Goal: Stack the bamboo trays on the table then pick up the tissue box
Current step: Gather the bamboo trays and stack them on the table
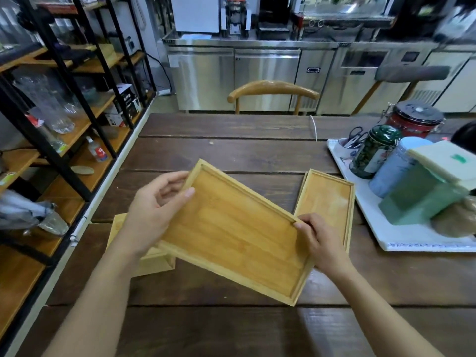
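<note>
A large bamboo tray [231,233] is held tilted above the dark wooden table [231,145]. My left hand [157,210] grips its far left corner, and my right hand [319,240] grips its right edge. A second bamboo tray [329,197] lies flat on the table behind my right hand. A third bamboo tray [152,261] lies under the held one at the left, mostly hidden. The green tissue box [417,199] with a cream lid stands on the white tray [386,235] at the right.
On the white tray stand a green tin [373,153], a blue canister [396,166] and a cup with scissors [353,143]. A red canister [414,119] is behind. A wooden chair [273,91] faces the far edge. Black shelving [64,99] runs along the left.
</note>
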A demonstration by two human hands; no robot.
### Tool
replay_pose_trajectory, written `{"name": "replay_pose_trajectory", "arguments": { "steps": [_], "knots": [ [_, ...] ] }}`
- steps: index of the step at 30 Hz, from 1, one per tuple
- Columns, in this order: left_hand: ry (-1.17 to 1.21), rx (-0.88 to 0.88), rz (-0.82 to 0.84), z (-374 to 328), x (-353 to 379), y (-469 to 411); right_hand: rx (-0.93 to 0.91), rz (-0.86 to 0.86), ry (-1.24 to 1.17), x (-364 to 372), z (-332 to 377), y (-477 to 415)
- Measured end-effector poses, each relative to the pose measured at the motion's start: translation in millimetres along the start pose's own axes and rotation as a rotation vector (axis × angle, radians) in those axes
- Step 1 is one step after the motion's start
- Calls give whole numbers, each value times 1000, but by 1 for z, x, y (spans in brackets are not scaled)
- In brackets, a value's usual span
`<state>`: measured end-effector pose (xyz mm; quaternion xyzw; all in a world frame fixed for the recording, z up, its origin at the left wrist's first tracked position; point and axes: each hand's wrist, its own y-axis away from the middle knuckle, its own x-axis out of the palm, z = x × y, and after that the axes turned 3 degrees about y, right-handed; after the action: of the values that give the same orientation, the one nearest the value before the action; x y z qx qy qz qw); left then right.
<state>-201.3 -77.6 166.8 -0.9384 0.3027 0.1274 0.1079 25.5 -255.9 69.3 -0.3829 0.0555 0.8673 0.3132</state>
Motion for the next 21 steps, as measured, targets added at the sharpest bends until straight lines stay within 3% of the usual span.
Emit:
{"name": "replay_pose_trajectory", "arguments": {
  "steps": [5, 8, 11, 13, 16, 21],
  "knots": [
    [241, -65, 1, 7, 34, -24, 323, -312, -161, -6, -10, 9],
    [348, -178, 195, 20, 97, -14, 420, -423, -195, -10, -17, 13],
    [308, -219, 330, 30, 166, 2, 471, -415, -160, -14, -31, 18],
    [227, -164, 324, 39, 199, 6, 511, -383, -145, -18, -41, 21],
    [162, -183, 295, 51, 225, -4, 558, -329, -129, -27, -52, 27],
    [44, -304, 436, 63, 246, -37, 565, -209, 122, -30, -76, 29]
  ]
}}
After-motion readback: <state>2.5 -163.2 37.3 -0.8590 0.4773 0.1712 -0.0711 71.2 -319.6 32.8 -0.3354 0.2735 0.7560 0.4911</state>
